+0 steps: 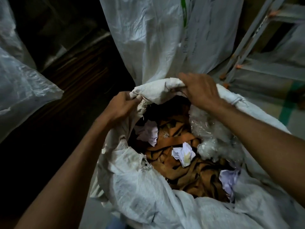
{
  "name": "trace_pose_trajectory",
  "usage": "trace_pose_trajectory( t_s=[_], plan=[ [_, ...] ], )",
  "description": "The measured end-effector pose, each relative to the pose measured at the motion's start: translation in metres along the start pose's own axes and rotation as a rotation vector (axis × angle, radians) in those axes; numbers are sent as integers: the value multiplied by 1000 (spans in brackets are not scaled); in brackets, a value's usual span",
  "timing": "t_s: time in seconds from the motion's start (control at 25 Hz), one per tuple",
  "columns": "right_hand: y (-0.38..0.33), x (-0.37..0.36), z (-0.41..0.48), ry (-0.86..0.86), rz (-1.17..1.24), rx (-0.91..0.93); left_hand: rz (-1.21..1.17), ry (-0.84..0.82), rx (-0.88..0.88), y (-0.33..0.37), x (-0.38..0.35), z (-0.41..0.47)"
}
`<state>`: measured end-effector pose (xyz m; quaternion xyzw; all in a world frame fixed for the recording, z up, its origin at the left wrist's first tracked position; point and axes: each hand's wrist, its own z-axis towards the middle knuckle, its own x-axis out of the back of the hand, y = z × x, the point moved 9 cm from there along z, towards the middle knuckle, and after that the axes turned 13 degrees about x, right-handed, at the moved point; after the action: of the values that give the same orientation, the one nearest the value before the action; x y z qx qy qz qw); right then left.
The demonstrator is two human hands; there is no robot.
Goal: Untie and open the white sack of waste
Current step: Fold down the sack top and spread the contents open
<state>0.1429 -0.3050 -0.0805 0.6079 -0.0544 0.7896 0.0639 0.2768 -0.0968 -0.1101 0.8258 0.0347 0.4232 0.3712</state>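
The white woven sack (148, 192) stands in front of me with its mouth wide open. Inside lie brown strips of waste (186, 172), crumpled white paper (182, 153) and clear plastic wrap (209, 129). My left hand (123, 105) grips the far left part of the rolled rim. My right hand (200, 90) is curled over the far rim, holding the fabric there. A white string (237, 100) is still knotted round a fold of the rim to the right of that hand.
Another tall white sack (165, 35) stands right behind. A clear plastic bag (21, 83) hangs at the left over a dark area. A grey metal rack (257, 47) with orange ties is at the right, above a pale floor.
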Motion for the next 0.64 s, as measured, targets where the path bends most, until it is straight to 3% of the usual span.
trace_pose_trajectory(
  t_s=[0.04, 0.12, 0.16, 0.24, 0.32, 0.44, 0.64],
  plan=[
    [12, -9, 10, -91, 121, -27, 154, 43, -25, 5, -5, -1],
    [31, -27, 15, -287, 337, -74, 539, 310, -192, 35, -18, -8],
    [34, -31, 11, -363, 444, -81, 615, 371, -300, 60, -34, -13],
    [40, -35, 6, -453, 500, -135, 708, 341, -415, 92, -75, -2],
    [43, -27, 1, -348, 273, -258, 687, 377, -458, 106, -88, 10],
    [5, 2, -44, -30, -133, -313, 647, 316, -298, 89, -73, 34],
    [50, -6, -75, -161, -139, -318, 365, 37, -212, 78, -60, 62]
  ],
)
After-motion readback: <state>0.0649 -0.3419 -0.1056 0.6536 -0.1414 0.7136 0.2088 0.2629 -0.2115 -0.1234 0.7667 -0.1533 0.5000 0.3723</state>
